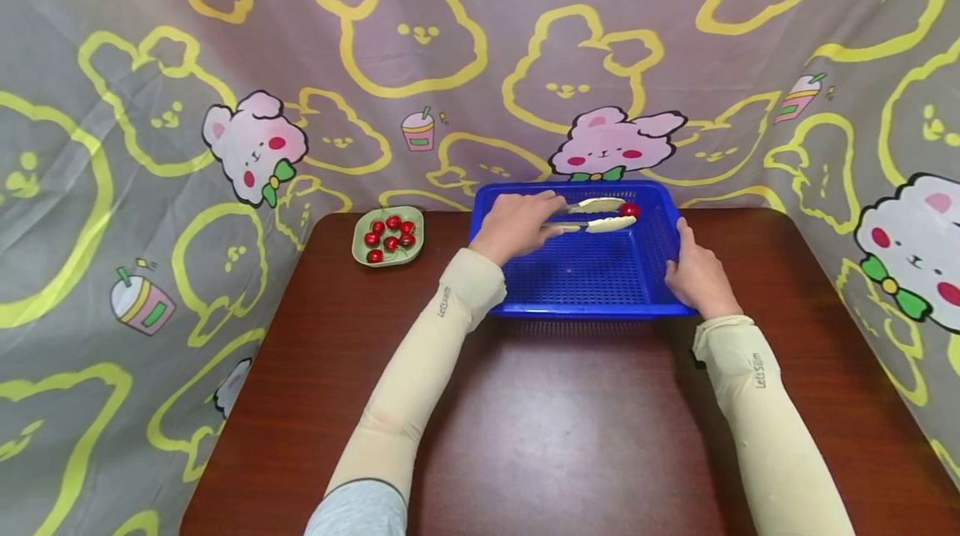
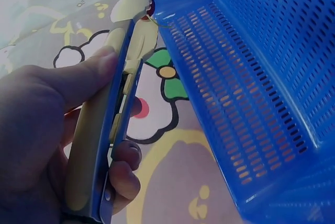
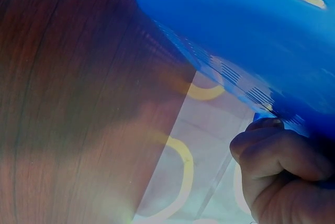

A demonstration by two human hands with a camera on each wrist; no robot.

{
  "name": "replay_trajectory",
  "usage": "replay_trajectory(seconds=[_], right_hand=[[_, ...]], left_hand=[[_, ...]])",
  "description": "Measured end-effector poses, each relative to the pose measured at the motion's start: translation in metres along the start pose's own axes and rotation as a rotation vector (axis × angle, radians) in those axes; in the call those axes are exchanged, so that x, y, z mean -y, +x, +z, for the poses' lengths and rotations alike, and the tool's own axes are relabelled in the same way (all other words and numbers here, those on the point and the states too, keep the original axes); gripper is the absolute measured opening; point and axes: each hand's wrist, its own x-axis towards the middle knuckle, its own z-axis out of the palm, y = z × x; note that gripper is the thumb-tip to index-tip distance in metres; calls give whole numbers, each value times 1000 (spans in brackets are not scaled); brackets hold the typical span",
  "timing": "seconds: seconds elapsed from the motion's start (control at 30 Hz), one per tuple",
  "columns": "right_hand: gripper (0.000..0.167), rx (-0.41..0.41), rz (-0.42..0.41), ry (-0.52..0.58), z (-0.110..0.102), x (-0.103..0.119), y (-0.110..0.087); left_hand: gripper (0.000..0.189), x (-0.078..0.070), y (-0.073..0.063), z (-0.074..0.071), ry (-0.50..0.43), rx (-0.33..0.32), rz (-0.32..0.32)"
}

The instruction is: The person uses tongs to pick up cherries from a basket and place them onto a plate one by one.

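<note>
My left hand (image 1: 517, 225) grips a pair of tongs (image 2: 99, 124) with cream tips, reaching over the basket in the head view. Between those tips is a red cherry (image 1: 629, 209), its thin stem showing in the left wrist view. The blue perforated basket (image 1: 592, 310) stands at the back of the table. At its right side, my right hand (image 1: 701, 273) holds the rim, thumb on the inner side; the right wrist view shows curled fingers (image 3: 272, 148) against the outside. Several more cherries (image 1: 392, 243) lie on a pale green plate (image 1: 362, 251) left of the basket.
The brown wooden table (image 1: 585, 428) runs forward from the basket toward me. A patterned curtain (image 1: 465, 11) with cartoon bears and rabbits hangs right behind the basket and along both sides of the table.
</note>
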Motion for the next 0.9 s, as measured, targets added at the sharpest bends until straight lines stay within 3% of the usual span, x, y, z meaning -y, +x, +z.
replay_trajectory(seconds=[0.3,0.7,0.9], right_hand=[[78,6,7,2,-1,0,0],[77,5,2,8,1,1,-3],[76,4,6,6,-1,2,-2]], left_hand=[[39,10,-17,0,-12,-35,20],[41,2,-40,-4,-37,-69,46],[42,9,-56,-2,-39,-135,63]])
